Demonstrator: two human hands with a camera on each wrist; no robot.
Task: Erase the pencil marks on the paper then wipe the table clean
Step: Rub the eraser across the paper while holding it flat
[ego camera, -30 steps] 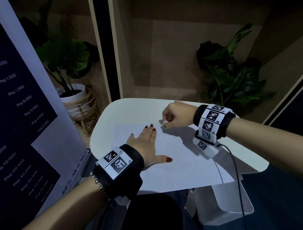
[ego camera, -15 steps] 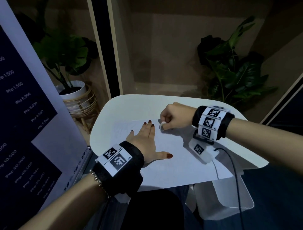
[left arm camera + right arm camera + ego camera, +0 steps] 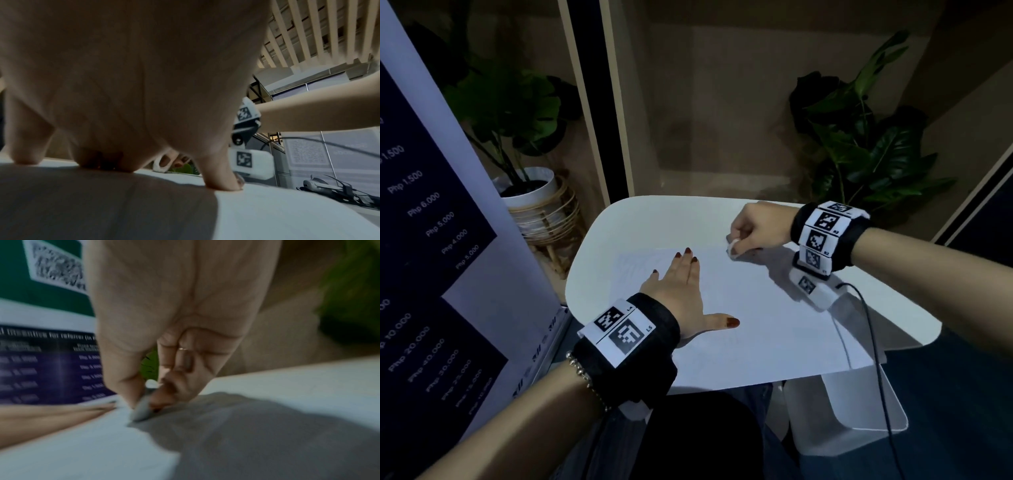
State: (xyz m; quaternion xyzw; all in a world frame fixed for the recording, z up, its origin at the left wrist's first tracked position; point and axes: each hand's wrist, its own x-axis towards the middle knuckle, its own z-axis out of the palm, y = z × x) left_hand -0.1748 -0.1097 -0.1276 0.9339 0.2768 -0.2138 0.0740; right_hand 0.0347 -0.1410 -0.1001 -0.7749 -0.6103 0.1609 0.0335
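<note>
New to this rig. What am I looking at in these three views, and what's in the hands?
No robot here: a person wears a camera on the head and one on each wrist; the black bands with square markers carry the wrist cameras. The head view looks down on a white table with a sheet of paper on it. The left hand lies flat on the paper, fingers straight, holding it down; the left wrist view shows that palm from underneath. The right hand pinches a small white eraser and presses its end on the paper near the far edge; the blurred right wrist view shows it between thumb and fingers. Potted plants stand behind.
</note>
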